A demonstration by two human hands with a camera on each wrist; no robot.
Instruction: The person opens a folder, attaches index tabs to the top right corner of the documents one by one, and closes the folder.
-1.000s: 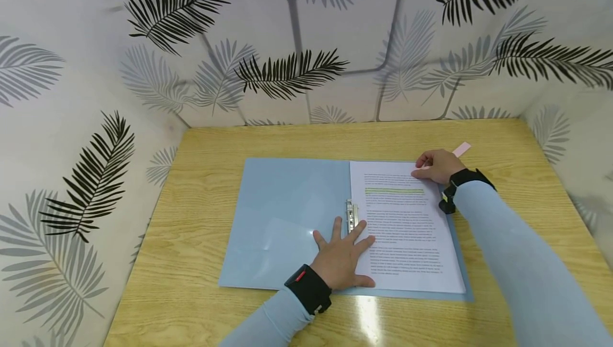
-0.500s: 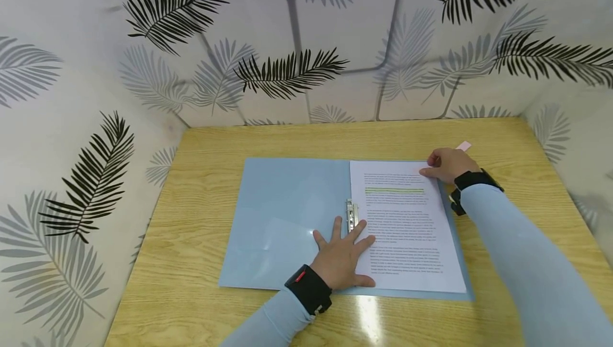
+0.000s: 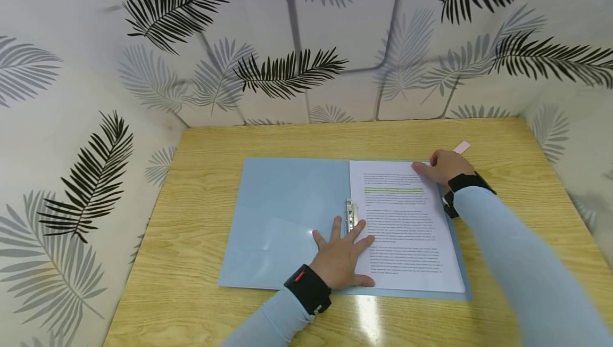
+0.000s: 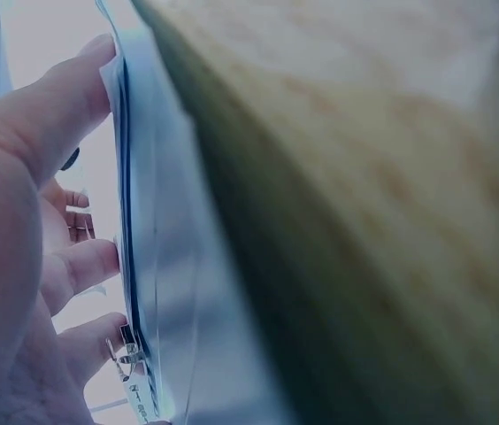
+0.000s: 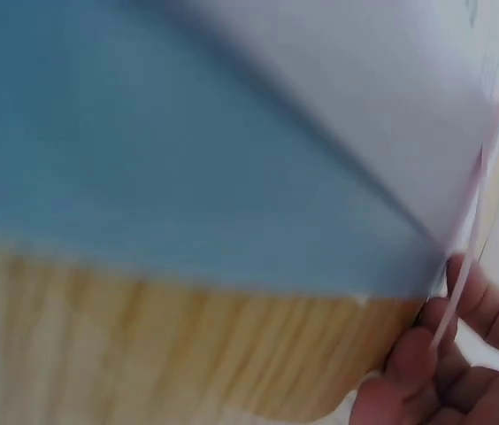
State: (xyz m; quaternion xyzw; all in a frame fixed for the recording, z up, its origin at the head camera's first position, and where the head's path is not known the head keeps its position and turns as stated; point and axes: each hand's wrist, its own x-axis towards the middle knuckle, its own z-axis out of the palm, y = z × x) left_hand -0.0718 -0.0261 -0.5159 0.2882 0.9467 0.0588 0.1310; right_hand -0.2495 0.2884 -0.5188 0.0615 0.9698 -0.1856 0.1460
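Here's the pink strip (image 3: 462, 147) at the far right corner of the printed page (image 3: 407, 230), its outer end poking out past my right hand (image 3: 446, 167) over the wooden tabletop (image 3: 201, 203); the right wrist view catches it edge-on, very thin, running down by my fingers; I judge it next to weightless and bendy, quick to curl or twist if tugged; smooth-looking too, so it may slip between fingertips; my right thumb lies out on the page, the other fingers bent close to the strip, but whether they truly pinch it I cannot tell!

Over on the near side, my left hand (image 3: 335, 264) is spread flat, fingers fanned across the page and the light blue folder (image 3: 282, 214), tips close to the metal clip (image 3: 351, 214); a fair anchor, since the page looks light and floppy, likely to drift on that shiny surface; the folder seems stiffer, yet slick enough to slide whole if pushed; best hold on the strip, I'd say, is its free outer end, flat between thumb and forefinger, kept level; for the page, gentle pressure near its left edge; a hard pinch at that corner could crease it.
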